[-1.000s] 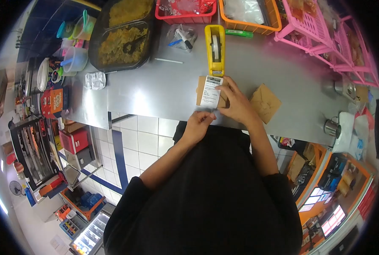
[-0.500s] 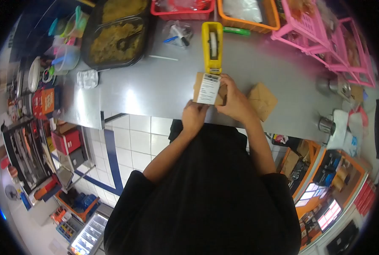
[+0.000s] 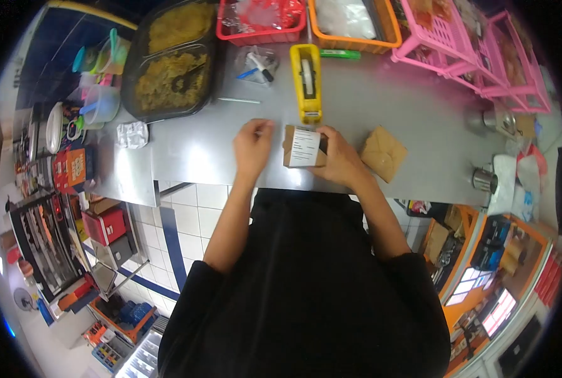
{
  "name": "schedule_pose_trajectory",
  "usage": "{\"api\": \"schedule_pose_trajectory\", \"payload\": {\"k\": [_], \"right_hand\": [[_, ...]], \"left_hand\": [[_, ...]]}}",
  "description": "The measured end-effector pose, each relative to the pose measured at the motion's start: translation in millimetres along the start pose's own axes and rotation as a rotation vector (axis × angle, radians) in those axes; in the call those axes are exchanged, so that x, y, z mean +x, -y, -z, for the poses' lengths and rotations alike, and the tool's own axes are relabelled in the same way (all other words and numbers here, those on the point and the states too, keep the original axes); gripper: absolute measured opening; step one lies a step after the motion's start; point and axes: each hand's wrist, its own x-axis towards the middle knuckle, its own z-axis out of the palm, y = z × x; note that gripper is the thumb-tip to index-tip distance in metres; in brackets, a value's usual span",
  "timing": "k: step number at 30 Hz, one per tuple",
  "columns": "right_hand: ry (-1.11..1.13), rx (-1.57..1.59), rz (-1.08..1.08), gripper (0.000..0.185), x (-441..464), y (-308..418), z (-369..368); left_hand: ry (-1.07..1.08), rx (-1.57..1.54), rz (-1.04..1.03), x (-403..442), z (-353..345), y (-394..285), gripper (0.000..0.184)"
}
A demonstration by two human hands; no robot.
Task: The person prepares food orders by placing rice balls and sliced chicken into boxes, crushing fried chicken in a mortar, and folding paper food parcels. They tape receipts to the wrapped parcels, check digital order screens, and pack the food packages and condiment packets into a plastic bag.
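Observation:
A small brown cardboard food box (image 3: 305,147) with a white printed slip on its face stands on the steel counter. My right hand (image 3: 343,157) grips it from the right, with fingers along its side. To the left of the box, apart from it, my left hand (image 3: 254,146) is raised over the counter with fingers curled in; whatever they hold, if anything, is too small to make out. Just beyond the box lies a yellow tape dispenser (image 3: 307,85). A second brown cardboard box (image 3: 384,154), closed, rests right of my right hand.
A black two-part tray of food (image 3: 130,94) sits at the back left. Red (image 3: 262,36) and orange baskets (image 3: 356,43) line the back, with a green marker (image 3: 341,54) before them. A pink rack (image 3: 441,38) stands right. Pens in a plastic bag (image 3: 256,66) lie left of the dispenser.
My left hand has let go of the box and moved left and away from my body. My right hand keeps its grip on the box. The view has shifted slightly.

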Motion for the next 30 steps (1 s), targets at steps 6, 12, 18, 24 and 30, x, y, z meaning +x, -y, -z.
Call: {"api": "schedule_pose_trajectory", "payload": {"k": [6,12,18,24,30], "right_hand": [[-0.023,0.013,0.074,0.104,-13,-4,-8],[-0.263,0.478,-0.122,0.124,-23,-3,-34],[-0.086,0.664,-0.062,0.136,-20,-3,-27],[0.012,0.158,-0.076,0.127,7,2,2],[0.070,0.322,-0.160,0.115,-3,18,9]], "left_hand": [[0.342,-0.146,0.217,17,-40,-24,0.039],[0.212,-0.055,0.263,-16,-54,-11,0.069],[0.248,-0.592,0.395,-30,-53,-10,0.075],[0.413,-0.500,0.359,-26,-51,-4,0.067],[0.250,-0.475,0.246,-48,-58,3,0.059]]}}
